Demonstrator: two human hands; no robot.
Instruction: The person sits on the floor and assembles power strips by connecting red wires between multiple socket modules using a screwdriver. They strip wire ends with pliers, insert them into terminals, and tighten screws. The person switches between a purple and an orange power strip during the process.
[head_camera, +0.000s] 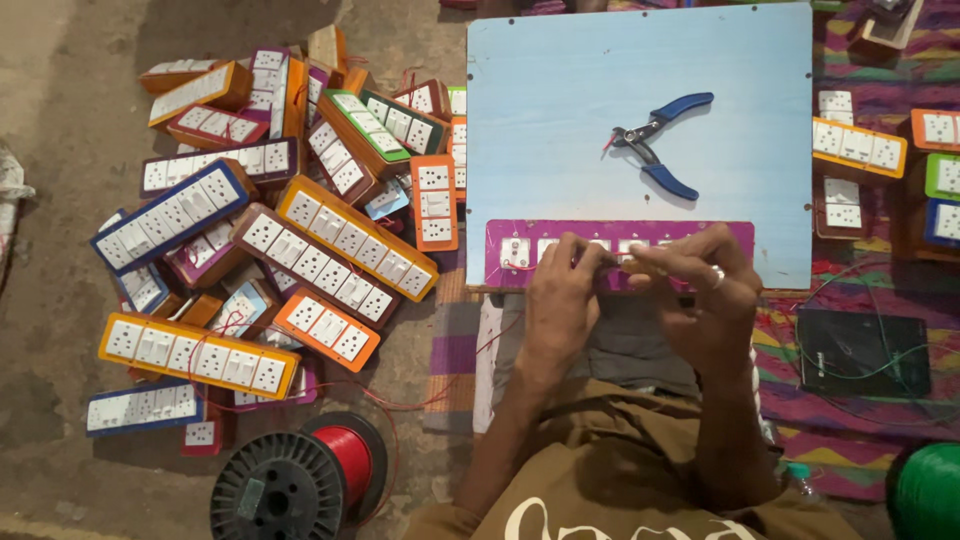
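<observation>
A purple switch panel (520, 245) lies flat at the near edge of a light blue board (560, 100), its white switch backs facing up. My left hand (558, 300) rests on the panel's middle, fingers pinched on a thin wire end. My right hand (700, 285), with a ring on one finger, meets it from the right, gripping a small yellowish tool handle (640, 266) whose tip is hidden between the fingers. Blue-handled pliers (655, 140) lie open on the board, beyond both hands.
A large heap of switch boards (330, 235) with orange, blue and purple frames covers the floor at left. A black spool of red wire (300, 480) stands near my left knee. More boards (860, 145) lie on a patterned mat at right, with a black box (860, 350) and a green spool (930, 490).
</observation>
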